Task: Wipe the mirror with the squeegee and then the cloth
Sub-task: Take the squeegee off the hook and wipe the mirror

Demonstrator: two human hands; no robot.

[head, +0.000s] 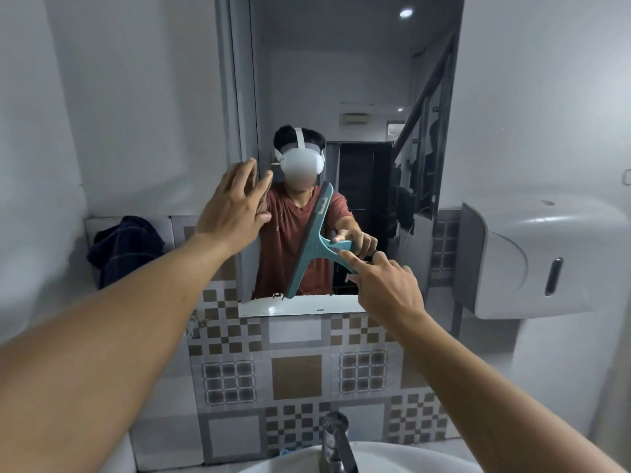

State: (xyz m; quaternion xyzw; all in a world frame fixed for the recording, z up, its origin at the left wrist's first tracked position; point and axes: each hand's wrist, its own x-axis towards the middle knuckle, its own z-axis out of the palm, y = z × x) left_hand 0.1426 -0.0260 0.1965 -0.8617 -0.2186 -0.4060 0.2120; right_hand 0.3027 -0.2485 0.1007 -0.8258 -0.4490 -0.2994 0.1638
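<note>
Teal squeegee (312, 242), blade steeply tilted at frame centre against the mirror (358, 97); right hand (386, 285) fingers grip its handle, left hand (232, 206) spread, empty.

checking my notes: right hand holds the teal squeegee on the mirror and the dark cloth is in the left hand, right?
Not quite. In the head view the left hand is empty, fingers spread at the mirror's edge; the dark cloth sits on the ledge. The right hand does hold the teal squeegee.

Both arms outstretched; left hand (232, 213) open, fingers spread; right hand (386, 285) gripping.
</note>
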